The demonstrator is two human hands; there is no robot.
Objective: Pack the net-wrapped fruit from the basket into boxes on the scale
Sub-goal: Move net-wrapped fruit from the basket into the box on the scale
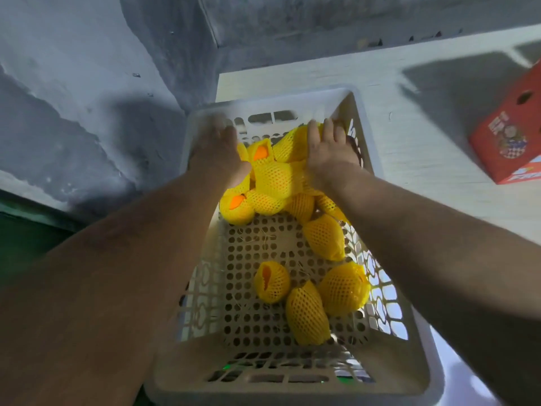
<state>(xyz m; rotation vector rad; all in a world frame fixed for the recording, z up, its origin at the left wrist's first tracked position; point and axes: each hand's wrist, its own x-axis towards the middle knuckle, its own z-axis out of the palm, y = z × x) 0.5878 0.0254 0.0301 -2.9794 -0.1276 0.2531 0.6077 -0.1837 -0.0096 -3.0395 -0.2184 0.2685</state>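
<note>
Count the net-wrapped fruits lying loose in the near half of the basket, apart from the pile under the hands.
4: one by the right wall, and a near cluster of three, left, right and nearest. The far pile may hide more.

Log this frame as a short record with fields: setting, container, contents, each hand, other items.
setting: pale table beside a grey wall
container: white perforated basket
contents: fruit in yellow foam nets, piled at the far end, a few loose at the near end
left hand: on the far pile, blurred, grip unclear
right hand: spread over netted fruit at the far right, not closed on one
other items: red box on the table, right
scale: not visible
</note>
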